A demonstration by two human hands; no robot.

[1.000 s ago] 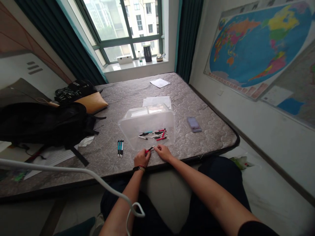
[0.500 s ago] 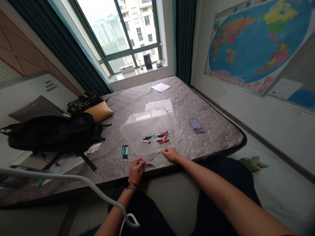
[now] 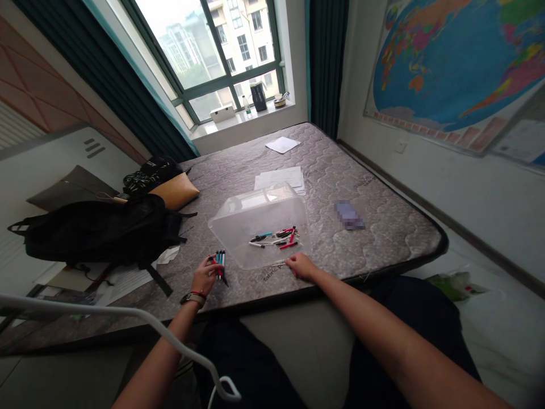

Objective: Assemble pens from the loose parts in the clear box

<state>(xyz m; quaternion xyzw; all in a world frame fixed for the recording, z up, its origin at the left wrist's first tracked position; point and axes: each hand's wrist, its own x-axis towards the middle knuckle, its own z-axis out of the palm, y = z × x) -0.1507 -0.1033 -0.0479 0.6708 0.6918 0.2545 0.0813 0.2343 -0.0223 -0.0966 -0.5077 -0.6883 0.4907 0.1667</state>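
Observation:
My left hand (image 3: 205,275) is closed on a red and black pen (image 3: 225,280), its dark tip pointing down to the right. Just beside it, partly behind my fingers, a short row of teal and white pens (image 3: 220,257) lies on the mattress. A translucent plastic bin (image 3: 234,220) rests on its side, its open mouth toward me. Several loose pens (image 3: 288,245) in red, black, white and blue lie inside. At the bin's near right edge my right hand (image 3: 301,266) is closed, fingertips pinched at the rim.
Black backpack (image 3: 102,230) and a tan pouch (image 3: 176,192) lie on the left of the mattress (image 3: 332,165). Papers (image 3: 281,177) sit behind the bin, a blurred flat item (image 3: 349,215) to its right. A white bent rod (image 3: 140,309) crosses the lower left foreground.
My left hand has moved left with the red and black pen, from in front of the bin to the row of pens. My right hand stays at the bin's edge. The view has shifted slightly.

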